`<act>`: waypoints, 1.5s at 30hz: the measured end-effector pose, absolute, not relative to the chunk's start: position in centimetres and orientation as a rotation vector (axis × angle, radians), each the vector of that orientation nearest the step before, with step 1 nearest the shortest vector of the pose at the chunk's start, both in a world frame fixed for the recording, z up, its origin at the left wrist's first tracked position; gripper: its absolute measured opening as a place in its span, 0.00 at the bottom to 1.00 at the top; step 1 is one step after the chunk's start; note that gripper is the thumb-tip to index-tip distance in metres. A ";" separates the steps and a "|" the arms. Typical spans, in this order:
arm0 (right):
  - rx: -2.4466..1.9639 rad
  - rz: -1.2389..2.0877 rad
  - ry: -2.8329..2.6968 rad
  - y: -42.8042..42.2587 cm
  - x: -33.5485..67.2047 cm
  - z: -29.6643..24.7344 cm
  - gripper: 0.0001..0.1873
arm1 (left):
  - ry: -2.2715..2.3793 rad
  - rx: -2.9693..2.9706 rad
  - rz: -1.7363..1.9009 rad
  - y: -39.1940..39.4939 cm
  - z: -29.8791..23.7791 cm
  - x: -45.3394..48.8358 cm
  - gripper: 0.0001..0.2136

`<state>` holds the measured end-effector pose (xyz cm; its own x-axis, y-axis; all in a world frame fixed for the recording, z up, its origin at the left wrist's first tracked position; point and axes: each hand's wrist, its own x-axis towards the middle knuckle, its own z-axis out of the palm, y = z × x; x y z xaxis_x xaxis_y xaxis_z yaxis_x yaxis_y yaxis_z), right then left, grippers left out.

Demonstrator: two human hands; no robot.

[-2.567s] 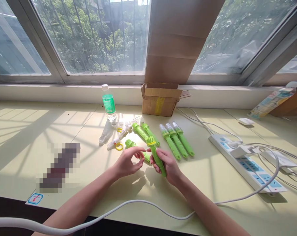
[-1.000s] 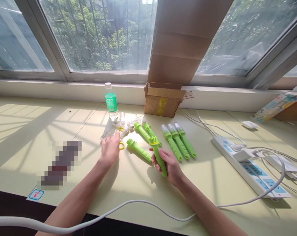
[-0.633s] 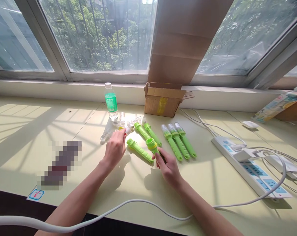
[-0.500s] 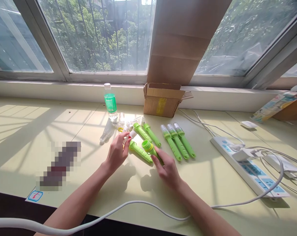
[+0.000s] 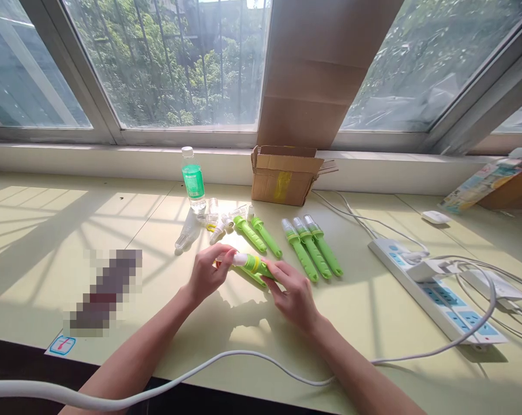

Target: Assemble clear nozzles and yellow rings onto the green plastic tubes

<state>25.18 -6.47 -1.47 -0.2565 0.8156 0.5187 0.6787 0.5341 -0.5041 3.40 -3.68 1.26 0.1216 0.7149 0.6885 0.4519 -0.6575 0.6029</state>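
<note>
My left hand is closed around a small white cylindrical piece, pinched between thumb and fingers. The piece meets the threaded mouth of a green plastic handle with a yellow ring. My right hand grips that handle by its lower part. Whether the white piece sits inside the mouth or only touches it, I cannot tell. Below them, another green handle lies partly hidden on the table. Just beyond are two more loose green handles, one left and one right.
Three green sticks with clear caps lie side by side at right. Clear plastic parts are heaped near a green-labelled bottle. A cardboard box stands behind. At right is a power strip; a white cable crosses the front.
My left hand has moved the white piece right and slightly down to the handle's mouth. The handle has tilted to face left toward it.
</note>
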 end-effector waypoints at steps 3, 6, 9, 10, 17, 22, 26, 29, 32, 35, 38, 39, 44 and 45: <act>-1.164 0.151 -2.071 -6.5 25.2 -1.6 0.17 | 1.116 2.162 1.495 -3.7 1.1 3.6 0.09; -1.125 0.094 -2.121 -6.6 25.2 -1.8 0.17 | 1.087 2.174 1.443 -3.8 0.8 3.8 0.09; -1.142 0.072 -2.143 -6.6 25.4 -1.9 0.18 | 1.065 2.125 1.450 -3.8 0.6 3.9 0.04; -1.149 0.070 -2.149 -6.6 25.4 -2.0 0.18 | 1.055 2.087 1.460 -3.8 0.6 3.9 0.05; -1.128 0.133 -2.143 -6.7 25.1 -2.0 0.18 | 0.991 1.836 1.497 -4.1 0.8 4.3 0.14; -1.082 0.215 -2.085 -6.5 24.7 -2.0 0.17 | 1.029 2.035 1.509 -3.9 0.9 3.6 0.21; -1.051 0.280 -2.028 -6.3 24.7 -2.1 0.16 | 1.162 2.029 1.675 -2.9 0.7 2.4 0.16; -1.071 0.296 -1.953 -6.1 24.8 -2.3 0.16 | 1.499 2.023 1.672 -1.7 0.4 1.5 0.13; -1.107 0.318 -1.884 -6.0 25.0 -2.3 0.15 | 1.890 2.207 1.415 -0.4 0.1 0.5 0.13; -1.112 0.367 -1.855 -5.9 25.1 -2.2 0.16 | 2.280 2.322 0.944 0.4 -0.3 -0.6 0.17; -1.101 0.393 -1.850 -5.8 25.2 -2.2 0.16 | 2.543 2.213 0.535 0.7 -0.6 -1.8 0.20; -1.098 0.394 -1.852 -5.8 25.2 -2.3 0.16 | 2.558 2.166 0.431 0.8 -0.7 -2.2 0.20; -1.090 0.395 -1.855 -5.5 25.4 -2.6 0.16 | 2.376 2.103 0.498 0.9 -0.3 -2.9 0.19; -1.088 0.389 -1.853 -5.4 25.5 -2.7 0.16 | 2.325 2.107 0.605 0.9 -0.1 -2.8 0.20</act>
<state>25.45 -5.44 -2.68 -0.1846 0.8116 0.5543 0.5206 0.5591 -0.6453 -2.77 0.85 -0.08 -0.1297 0.9485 0.2889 0.9690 0.0594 0.2399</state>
